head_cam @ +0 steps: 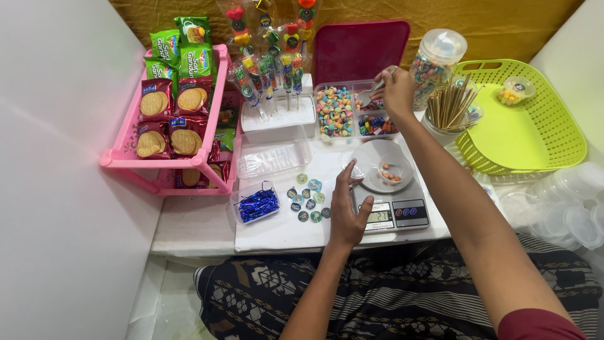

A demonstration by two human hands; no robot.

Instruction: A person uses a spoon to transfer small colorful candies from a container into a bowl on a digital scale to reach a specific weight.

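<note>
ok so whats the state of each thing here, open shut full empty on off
candy tray: lid up, compartments filled
kitchen scale: on, display lit
small cup: on the scale, a few candies inside
candy jar: lidded, nearly full
green basket: mostly empty
right hand: holding a spoon
left hand: holding nothing

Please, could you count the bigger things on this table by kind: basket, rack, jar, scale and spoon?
Green basket: 1
Pink rack: 1
Candy jar: 1
Kitchen scale: 1
Spoon, held in the right hand: 1
Total: 5
</note>
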